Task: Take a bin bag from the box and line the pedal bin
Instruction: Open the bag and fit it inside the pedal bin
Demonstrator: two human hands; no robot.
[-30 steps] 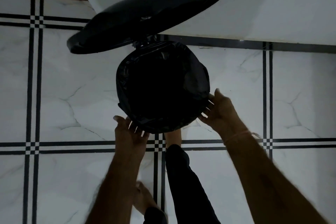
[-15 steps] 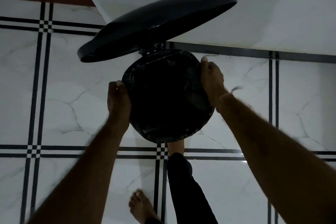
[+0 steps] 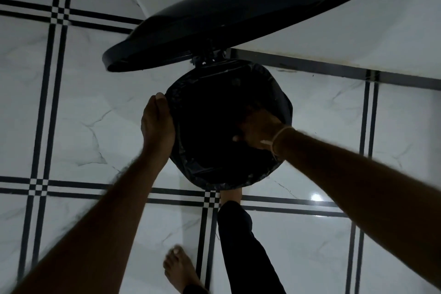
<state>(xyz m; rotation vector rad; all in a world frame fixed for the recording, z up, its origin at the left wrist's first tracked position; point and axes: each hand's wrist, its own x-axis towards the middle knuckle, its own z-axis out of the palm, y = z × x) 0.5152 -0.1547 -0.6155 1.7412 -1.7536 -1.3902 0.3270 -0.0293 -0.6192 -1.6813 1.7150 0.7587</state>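
The round black pedal bin [image 3: 281,100] stands on the tiled floor with its lid [image 3: 229,24] raised toward the wall. A black bin bag [image 3: 214,181] is folded over the rim all around. My left hand [image 3: 157,124] lies flat against the bag on the left outer side of the rim. My right hand [image 3: 260,131] reaches down inside the mouth on the right, pressing against the bag's inner wall; its fingers are lost in the dark. My foot [image 3: 231,197] in a dark trouser leg is at the bin's near base, where the pedal is hidden.
White marble-look floor tiles [image 3: 71,114] with black grid lines surround the bin. A white wall [image 3: 358,31] rises right behind the lid. My other bare foot [image 3: 179,270] stands on the floor below the bin.
My right hand has left the outer right rim and gone down inside the bin. My left hand stays on the left side of the rim. The view has shifted slightly.
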